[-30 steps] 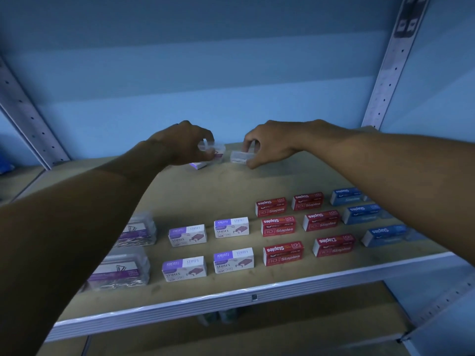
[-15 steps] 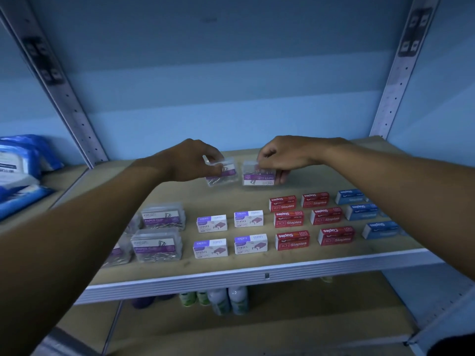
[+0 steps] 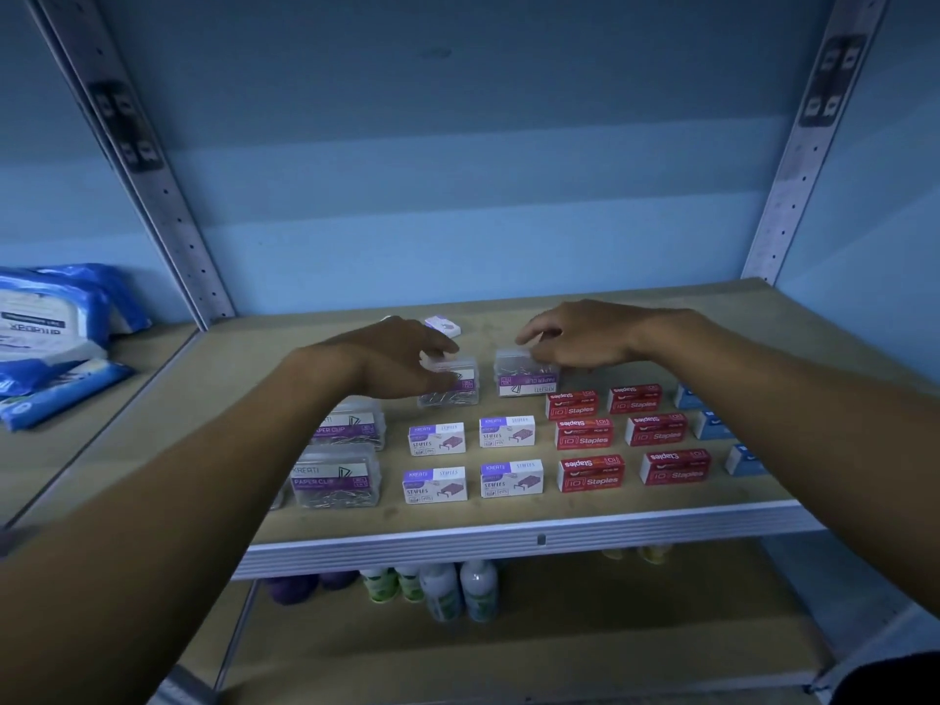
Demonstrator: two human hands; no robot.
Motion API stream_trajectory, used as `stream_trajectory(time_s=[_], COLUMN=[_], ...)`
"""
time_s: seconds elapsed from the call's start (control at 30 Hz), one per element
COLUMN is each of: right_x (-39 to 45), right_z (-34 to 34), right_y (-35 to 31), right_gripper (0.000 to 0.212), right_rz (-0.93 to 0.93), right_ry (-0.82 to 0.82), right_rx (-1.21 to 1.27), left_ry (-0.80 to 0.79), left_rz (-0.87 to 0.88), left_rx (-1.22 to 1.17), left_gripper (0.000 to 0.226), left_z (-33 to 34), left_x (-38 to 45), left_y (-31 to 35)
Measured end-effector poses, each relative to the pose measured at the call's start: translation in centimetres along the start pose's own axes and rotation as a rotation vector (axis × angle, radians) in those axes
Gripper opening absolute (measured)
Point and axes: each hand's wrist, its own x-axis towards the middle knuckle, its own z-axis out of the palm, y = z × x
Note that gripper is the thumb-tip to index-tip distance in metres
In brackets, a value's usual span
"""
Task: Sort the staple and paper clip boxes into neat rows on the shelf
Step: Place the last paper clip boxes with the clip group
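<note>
On the wooden shelf (image 3: pixel 508 516) two clear paper clip boxes stand side by side behind the rows. My left hand (image 3: pixel 402 358) grips the left paper clip box (image 3: pixel 458 391), thumb in front and fingers on top. My right hand (image 3: pixel 580 338) hovers over the back of the right paper clip box (image 3: pixel 524 379) with loosened fingers. Two more clear paper clip boxes (image 3: pixel 338 480) lie at the left. Purple-white staple boxes (image 3: pixel 436 440), red staple boxes (image 3: pixel 585 432) and blue staple boxes (image 3: pixel 709 424) lie in rows. One small purple-white box (image 3: pixel 442 325) lies alone at the back.
Blue wipe packs (image 3: pixel 56 328) lie on the neighbouring shelf at the left. Bottles (image 3: pixel 447 587) stand on the lower shelf. Perforated metal uprights (image 3: pixel 168 206) rise at both back corners. My right forearm covers part of the blue boxes.
Both hands drew the two clear paper clip boxes from the back of the shelf toward the rows and set them down. My right hand's fingers have loosened. The view pulled back.
</note>
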Motion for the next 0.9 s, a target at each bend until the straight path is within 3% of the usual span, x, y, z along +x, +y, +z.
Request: stream_trajectory(time_s=[0.17,0.3,0.43,0.6,0.77,0.9], right_x=[-1.2,-1.9,-2.2,-1.5,-0.7,-0.8], right_z=[-0.2,0.8,2.2,3.4,3.3,2.9], right_y=[0.6,1.3,1.7,2.0,2.5,2.0], right_gripper=[0.044,0.047,0.054,0.058,0.034,0.03], right_rz=[0.015,0.036,0.054,0.082,0.063,-0.005], right_ry=[0.215,0.309,0.37,0.296,0.354,0.433], right_rx=[0.153,0.18,0.244,0.232,0.3,0.401], left_ry=[0.215,0.327,0.315,0.326,0.33,0.345], left_rz=[-0.028,-0.039,-0.056,-0.03,-0.076,-0.11], left_rx=[-0.243,-0.217,-0.163,-0.139,-0.162,-0.17], left_gripper=[0.048,0.049,0.05,0.044,0.031,0.03], left_z=[0.1,2.0,2.6,2.4,2.7,2.6], left_x=[-1.6,-2.7,-2.7,-2.0,-1.1,-1.0], left_y=[0.8,0.6,0.2,0.3,0.1,0.3])
